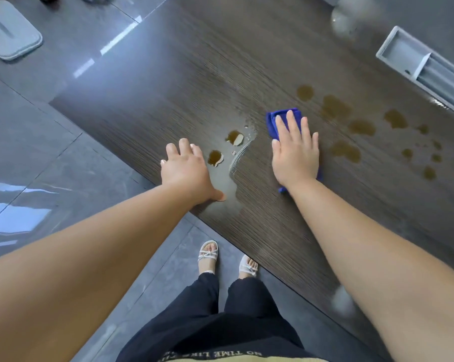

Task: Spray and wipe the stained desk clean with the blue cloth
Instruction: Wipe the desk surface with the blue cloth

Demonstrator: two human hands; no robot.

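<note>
Presses the right hand (295,155) palm-down on the blue cloth (272,124), with straight fingers slightly spread, so that only the cloth's far corner and a sliver by the wrist peek out. Rests the left hand (186,168) on the dark wooden tabletop (194,74) near its front edge, to the left of the right hand and apart from it, with fingers loosely spread, holding nothing, thumb tip touching the wood. Shows two small brown puddles (215,157) just past the left hand's knuckles, between the two hands, and beside them a wet smear (235,165) curving down toward the left thumb. Shows a scatter of larger brown stains (345,151) to the right of the right hand and beyond its fingertips, the closest just beside the little finger. Has a grey recessed tray (403,58) set into the tabletop well beyond the right hand. Stands in pale sandals (207,254) on the grey tiled floor (50,158), behind both wrists, with a grey lidded box (9,30) far beyond the left hand.
</note>
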